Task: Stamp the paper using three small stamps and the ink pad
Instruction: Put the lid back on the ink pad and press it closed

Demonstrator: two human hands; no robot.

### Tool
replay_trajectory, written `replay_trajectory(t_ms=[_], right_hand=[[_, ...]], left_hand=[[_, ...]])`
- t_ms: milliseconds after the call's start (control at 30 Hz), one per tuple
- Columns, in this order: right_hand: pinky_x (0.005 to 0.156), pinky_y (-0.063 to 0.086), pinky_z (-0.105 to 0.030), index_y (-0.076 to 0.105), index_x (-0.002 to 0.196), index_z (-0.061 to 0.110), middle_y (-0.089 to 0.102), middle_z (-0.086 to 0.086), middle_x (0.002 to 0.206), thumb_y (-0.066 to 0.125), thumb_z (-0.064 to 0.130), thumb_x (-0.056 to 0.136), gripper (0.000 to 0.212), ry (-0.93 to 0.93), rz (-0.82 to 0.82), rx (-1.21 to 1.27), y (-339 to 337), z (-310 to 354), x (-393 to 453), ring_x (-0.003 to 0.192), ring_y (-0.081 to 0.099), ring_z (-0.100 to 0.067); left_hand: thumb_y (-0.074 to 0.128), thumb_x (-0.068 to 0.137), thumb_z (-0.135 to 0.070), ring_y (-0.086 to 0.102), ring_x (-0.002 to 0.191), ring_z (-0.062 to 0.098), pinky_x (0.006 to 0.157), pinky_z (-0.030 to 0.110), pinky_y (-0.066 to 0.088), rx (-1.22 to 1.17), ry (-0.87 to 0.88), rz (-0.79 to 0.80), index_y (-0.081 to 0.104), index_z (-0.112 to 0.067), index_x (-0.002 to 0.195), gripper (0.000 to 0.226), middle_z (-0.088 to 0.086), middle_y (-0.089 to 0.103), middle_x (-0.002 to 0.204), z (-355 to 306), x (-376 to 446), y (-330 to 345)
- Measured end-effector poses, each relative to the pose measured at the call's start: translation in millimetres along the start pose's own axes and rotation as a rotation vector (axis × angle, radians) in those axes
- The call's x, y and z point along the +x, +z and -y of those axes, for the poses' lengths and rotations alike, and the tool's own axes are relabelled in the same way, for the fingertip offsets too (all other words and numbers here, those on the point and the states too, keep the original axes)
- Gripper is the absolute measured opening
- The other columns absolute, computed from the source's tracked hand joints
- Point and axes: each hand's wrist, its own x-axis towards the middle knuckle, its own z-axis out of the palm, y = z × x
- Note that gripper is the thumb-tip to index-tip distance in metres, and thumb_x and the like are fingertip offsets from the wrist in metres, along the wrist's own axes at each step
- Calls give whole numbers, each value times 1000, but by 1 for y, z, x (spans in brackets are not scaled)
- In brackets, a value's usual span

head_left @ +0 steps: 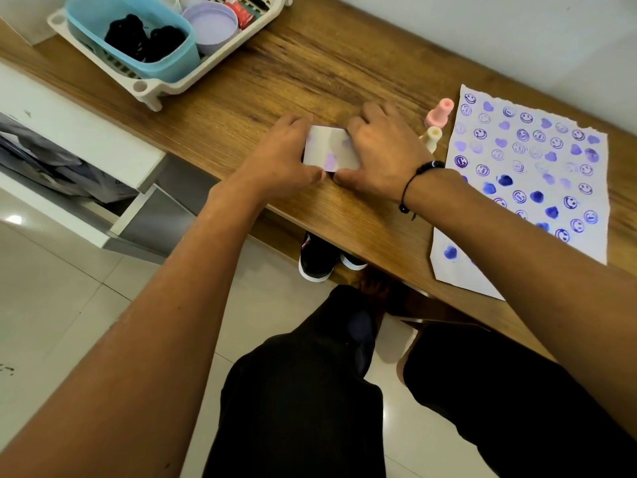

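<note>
paper (537, 188): white, rows of purple-blue smiley and heart prints | ink pad case (331, 148): white, lilac smudges | stamps: one pink (441, 112), one cream (432, 136) | table (310, 74): brown wood grain | tub (138, 36): light blue | rack (162, 88): cream | bracelet (418, 177): black beads | trousers (310, 391): black

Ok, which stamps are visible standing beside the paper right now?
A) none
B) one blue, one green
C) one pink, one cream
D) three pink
C: a pink stamp and a cream stamp stand upright just left of the paper; no third one shows.
</note>
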Motion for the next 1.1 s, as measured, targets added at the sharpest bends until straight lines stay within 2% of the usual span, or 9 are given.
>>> replay_trajectory(t_ms=[467, 667, 933, 1000, 1100], right_hand=[[90, 42, -38, 51, 116, 1, 46, -19, 123, 63, 40, 79, 56, 27, -36, 40, 3, 0, -5, 117, 39, -34], [99, 37, -39, 47, 121, 1, 42, -20, 128, 67, 42, 75, 65, 69, 16, 55, 1, -3, -5, 122, 36, -36], [99, 37, -37, 45, 126, 5, 42, -19, 131, 71, 40, 72, 70, 96, 47, 72, -9, -12, -9, 123, 37, -35], [98, 37, -37, 45, 127, 4, 42, -20, 130, 71, 35, 73, 66, 115, 56, 84, -13, -17, -11, 123, 38, -36], [94, 39, -36, 50, 118, 2, 46, -21, 125, 63, 15, 77, 45, 108, 57, 72, -16, -25, -10, 119, 42, -36]], left_hand=[[64, 82, -22, 42, 126, 25, 98, 25, 33, 32, -12, -8, 27, -5, 144, 74, 12, 37, 144, -6, 0, 0], [64, 82, -23, 38, 128, 25, 99, 26, 32, 47, -19, -3, 26, -5, 144, 75, 12, 35, 145, -8, 1, 0], [65, 81, -24, 39, 127, 27, 101, 31, 35, 50, -36, 15, 25, -6, 144, 77, 13, 33, 145, -11, -1, 0], [65, 81, -24, 39, 127, 27, 100, 31, 35, 42, -45, 17, 26, -6, 144, 77, 13, 33, 145, -12, -1, 0], [65, 81, -24, 41, 125, 27, 98, 31, 36, 33, -49, 13, 30, -5, 142, 73, 13, 33, 145, -12, -2, -1]])
